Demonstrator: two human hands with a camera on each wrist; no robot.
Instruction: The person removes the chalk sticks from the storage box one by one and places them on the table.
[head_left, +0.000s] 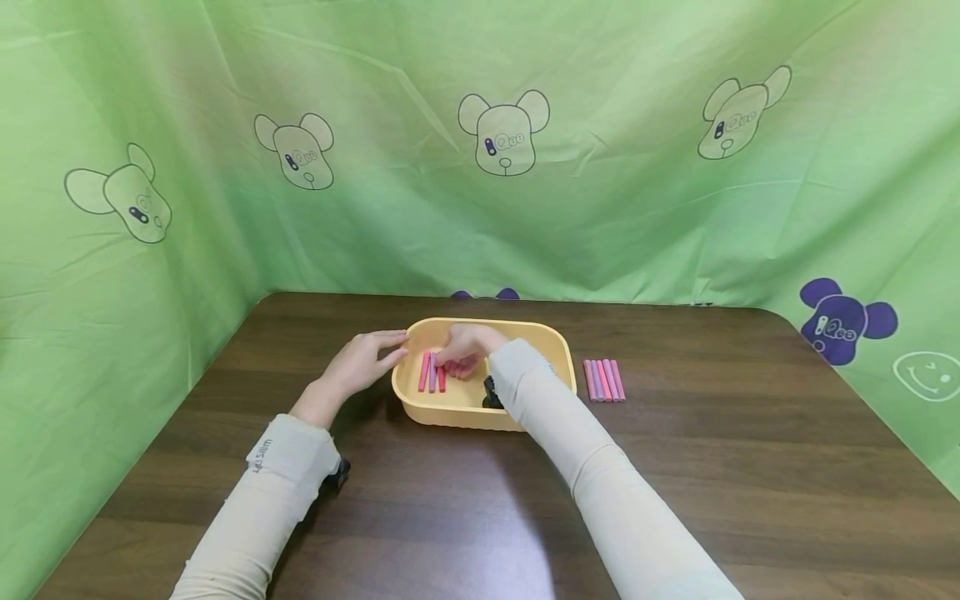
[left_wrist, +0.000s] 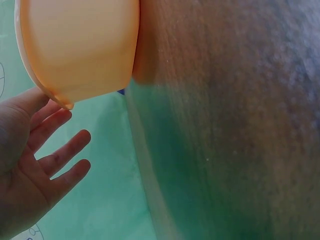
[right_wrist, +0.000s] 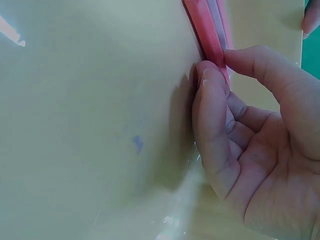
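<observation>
A yellow plastic basin (head_left: 450, 417) stands on the table. Inside, at its left end, a pink stick (head_left: 423, 372), a lilac stick (head_left: 432, 375) and a red stick (head_left: 442, 381) lie side by side. With thumb and fingertips, my right hand (head_left: 465, 346) pinches the near end of the red stick (right_wrist: 207, 35) in the right wrist view; its other fingers are curled inward. My left hand (head_left: 358, 362) is at the basin's left end, fingers extended and spread, with fingertips at the rim (left_wrist: 62, 102). Whether it bears on the rim, I cannot tell.
Right of the basin, several pink and lilac sticks (head_left: 603, 381) lie in a tidy row on the brown wooden table (head_left: 712, 467). A green curtain (head_left: 600, 225) with printed bear heads hangs behind and at the sides. A black wrist device (head_left: 491, 393) shows beneath the right cuff.
</observation>
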